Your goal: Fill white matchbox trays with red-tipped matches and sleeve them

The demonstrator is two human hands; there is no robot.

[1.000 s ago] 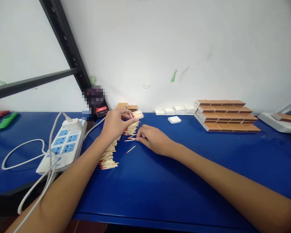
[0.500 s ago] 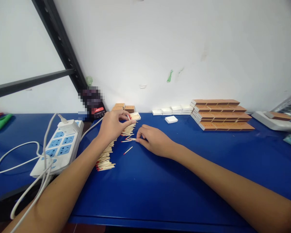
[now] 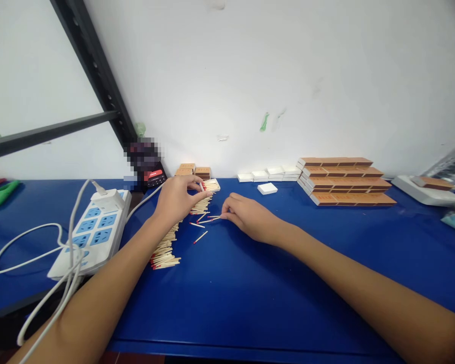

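A long row of red-tipped matches (image 3: 167, 247) lies on the blue table (image 3: 250, 293). My left hand (image 3: 176, 199) is closed around a small white matchbox tray (image 3: 211, 186) partly filled with matches, held low at the far end of the row. My right hand (image 3: 248, 217) rests on the table to the right, fingers pinched on a few loose matches (image 3: 212, 218). Single matches (image 3: 200, 237) lie scattered between the two hands.
A white power strip (image 3: 94, 230) with looping cables sits at the left. Empty white trays (image 3: 273, 174) line the wall, with stacked brown matchbox sleeves (image 3: 343, 181) to their right. A black shelf frame (image 3: 91, 71) rises at the left. Brown boxes (image 3: 191, 169) stand behind my left hand.
My right hand slid slightly right and away, drawing matches with it. My left hand lowered the tray a little toward the table.
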